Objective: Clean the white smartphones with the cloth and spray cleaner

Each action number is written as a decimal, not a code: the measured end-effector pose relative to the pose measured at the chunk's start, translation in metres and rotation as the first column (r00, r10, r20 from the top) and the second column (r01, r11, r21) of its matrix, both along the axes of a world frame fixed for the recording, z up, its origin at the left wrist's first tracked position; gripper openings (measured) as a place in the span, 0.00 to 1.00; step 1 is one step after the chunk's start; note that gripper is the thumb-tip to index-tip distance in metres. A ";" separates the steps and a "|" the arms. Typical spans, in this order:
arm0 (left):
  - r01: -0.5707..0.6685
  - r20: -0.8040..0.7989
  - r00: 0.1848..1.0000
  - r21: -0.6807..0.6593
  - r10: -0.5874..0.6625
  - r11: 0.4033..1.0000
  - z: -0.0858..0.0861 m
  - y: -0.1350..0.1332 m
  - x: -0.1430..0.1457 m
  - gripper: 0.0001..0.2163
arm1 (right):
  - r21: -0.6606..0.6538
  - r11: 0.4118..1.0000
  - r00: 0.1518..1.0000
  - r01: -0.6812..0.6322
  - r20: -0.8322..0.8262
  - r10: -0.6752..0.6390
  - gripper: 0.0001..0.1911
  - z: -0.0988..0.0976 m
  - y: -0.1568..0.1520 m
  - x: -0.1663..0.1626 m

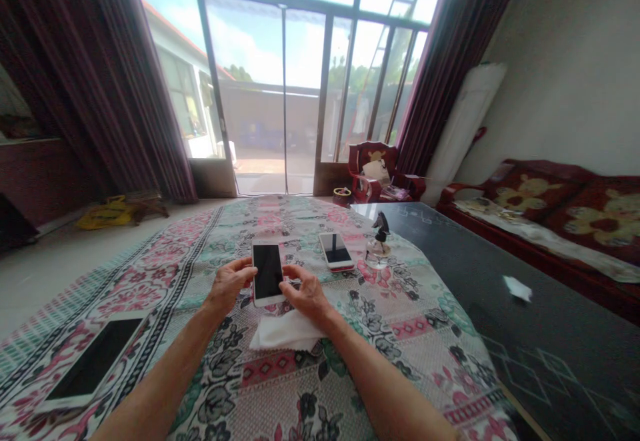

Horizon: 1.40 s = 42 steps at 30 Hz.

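Between my two hands is a white smartphone (269,272) with a dark screen facing up. My left hand (227,286) grips its left edge, the thumb on the front. On the opposite edge, my right hand (307,292) has its thumb and fingers closed. A folded white cloth (285,333) lies on the patterned tablecloth (280,404), just under my right wrist. Beyond my right hand rests a second white smartphone (337,251) on something red. Near it stands a small clear bottle (377,254) with a black spray top. To the left lies a white tablet (95,358), screen dark.
A dark glossy table (460,268) adjoins on the right, with a small white scrap (517,289) on it. Behind are a red wooden armchair (363,168) and a sofa (550,208). Glass doors stand ahead; a yellow bag (105,213) is on the floor at left.
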<state>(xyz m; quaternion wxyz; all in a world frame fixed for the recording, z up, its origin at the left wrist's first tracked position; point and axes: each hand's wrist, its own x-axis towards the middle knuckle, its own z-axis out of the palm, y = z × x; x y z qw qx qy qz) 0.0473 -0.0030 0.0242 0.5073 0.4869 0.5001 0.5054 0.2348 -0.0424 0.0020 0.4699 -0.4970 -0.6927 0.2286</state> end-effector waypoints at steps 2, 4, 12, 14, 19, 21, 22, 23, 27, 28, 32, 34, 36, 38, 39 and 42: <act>0.002 -0.015 1.000 0.060 -0.001 0.998 0.010 0.006 -0.001 0.20 | 0.033 0.999 1.000 -0.008 0.015 0.007 0.17 0.006 0.003 0.002; -0.012 -0.028 0.999 0.096 0.015 0.995 0.021 0.014 0.001 0.19 | 0.102 0.995 0.999 0.018 0.046 -0.023 0.16 0.014 0.006 0.010; 0.057 0.143 0.989 -0.050 -0.049 0.997 0.028 0.050 0.072 0.14 | 0.379 0.837 0.906 0.395 -0.010 -0.424 0.16 0.008 0.021 0.088; 0.098 0.162 0.983 -0.091 -0.082 0.991 0.024 0.057 0.099 0.11 | 0.390 0.818 0.891 0.423 -0.016 -0.453 0.16 0.000 0.021 0.100; 0.181 0.203 0.968 -0.160 -0.147 0.970 0.010 0.074 0.151 0.07 | 0.333 0.801 0.854 0.498 -0.025 -0.521 0.18 -0.014 0.024 0.105; 0.208 0.199 0.965 -0.182 -0.171 0.961 0.005 0.079 0.161 0.07 | 0.289 0.800 0.839 0.525 -0.020 -0.544 0.19 -0.017 0.027 0.105; 0.221 0.194 0.964 -0.190 -0.184 0.957 0.002 0.080 0.164 0.07 | 0.269 0.802 0.835 0.534 -0.017 -0.550 0.19 -0.018 0.029 0.106; 0.233 0.189 0.962 -0.195 -0.197 0.953 -0.001 0.081 0.166 0.07 | 0.252 0.805 0.833 0.537 -0.012 -0.553 0.19 -0.019 0.030 0.106; 0.278 0.172 0.953 -0.166 -0.250 0.946 -0.011 0.076 0.168 0.05 | 0.218 0.821 0.840 0.528 0.014 -0.543 0.21 -0.022 0.035 0.107; 0.286 0.170 0.950 -0.150 -0.260 0.946 -0.014 0.073 0.167 0.05 | 0.212 0.822 0.838 0.529 0.021 -0.545 0.21 -0.022 0.035 0.106; 0.297 0.157 0.947 -0.103 -0.279 0.949 -0.022 0.066 0.164 0.07 | 0.194 0.816 0.826 0.545 0.041 -0.562 0.22 -0.023 0.036 0.105; 0.282 0.140 0.953 -0.098 -0.267 0.954 -0.023 0.064 0.163 0.08 | 0.193 0.816 0.827 0.544 0.042 -0.561 0.22 -0.022 0.036 0.104; 0.263 0.117 0.961 -0.091 -0.252 0.960 -0.023 0.061 0.163 0.09 | 0.193 0.814 0.825 0.547 0.041 -0.564 0.22 -0.022 0.035 0.104; 0.265 0.102 0.961 -0.073 -0.258 0.961 -0.023 0.058 0.163 0.09 | 0.193 0.814 0.824 0.548 0.045 -0.565 0.22 -0.021 0.034 0.103; 0.282 0.094 0.957 -0.061 -0.276 0.957 -0.022 0.057 0.163 0.10 | 0.193 0.815 0.824 0.547 0.047 -0.565 0.22 -0.020 0.034 0.103; 0.362 0.055 0.932 -0.043 -0.359 0.931 -0.021 0.053 0.164 0.14 | 0.184 0.816 0.825 0.549 0.036 -0.563 0.22 -0.020 0.034 0.103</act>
